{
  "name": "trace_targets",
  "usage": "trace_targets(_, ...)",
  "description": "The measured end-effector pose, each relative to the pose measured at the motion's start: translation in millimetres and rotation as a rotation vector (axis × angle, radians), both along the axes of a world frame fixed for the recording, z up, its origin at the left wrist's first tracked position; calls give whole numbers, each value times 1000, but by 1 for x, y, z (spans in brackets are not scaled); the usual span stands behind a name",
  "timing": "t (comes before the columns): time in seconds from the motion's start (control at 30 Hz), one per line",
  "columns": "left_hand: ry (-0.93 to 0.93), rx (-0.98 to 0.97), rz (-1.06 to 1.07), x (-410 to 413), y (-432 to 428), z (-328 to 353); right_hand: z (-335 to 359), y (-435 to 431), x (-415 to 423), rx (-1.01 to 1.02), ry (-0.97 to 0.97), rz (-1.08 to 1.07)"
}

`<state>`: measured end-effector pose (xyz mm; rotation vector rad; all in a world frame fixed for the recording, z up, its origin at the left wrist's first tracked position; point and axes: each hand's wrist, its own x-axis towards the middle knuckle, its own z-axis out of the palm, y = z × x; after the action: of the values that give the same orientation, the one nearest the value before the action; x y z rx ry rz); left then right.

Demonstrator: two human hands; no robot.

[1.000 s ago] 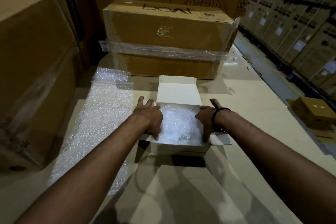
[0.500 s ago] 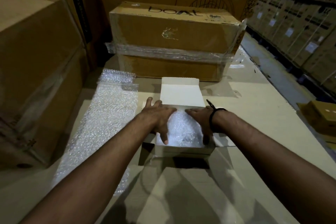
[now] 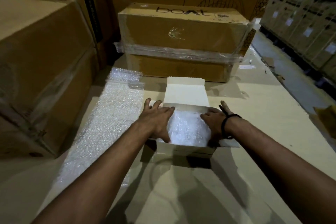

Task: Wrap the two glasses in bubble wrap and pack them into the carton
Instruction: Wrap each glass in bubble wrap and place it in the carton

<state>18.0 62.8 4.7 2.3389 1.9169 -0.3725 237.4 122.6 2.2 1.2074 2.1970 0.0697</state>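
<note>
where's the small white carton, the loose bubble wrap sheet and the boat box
small white carton (image 3: 183, 151), head view, near front wall
loose bubble wrap sheet (image 3: 112, 120), head view, middle of the sheet
boat box (image 3: 181, 32), head view, front face above the clear band

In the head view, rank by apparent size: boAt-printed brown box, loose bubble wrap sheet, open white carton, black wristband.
1. boAt-printed brown box
2. loose bubble wrap sheet, close behind it
3. open white carton
4. black wristband, far smallest
</note>
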Motion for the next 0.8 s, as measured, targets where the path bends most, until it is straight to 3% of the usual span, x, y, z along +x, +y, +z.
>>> trace_targets(0.33, 58, -19, 59, 8, -6, -16, -13, -15, -8, 54, -135, 20)
trace_targets(0.4, -6, 33, 65, 7, -11, -12, -2, -15, -7, 4, -18, 9)
trace_targets(0.53, -256, 131, 162, 6, -19, -14, 16, -15, -4, -115, 550, -46)
trace_targets(0.67, -129, 98, 198, 21, -22, -26, -7, -23, -22, -116, 483, -19)
trace_targets(0.8, -133, 113, 227, 25, -19, -29, -18, -29, -26, -63, 514, -61)
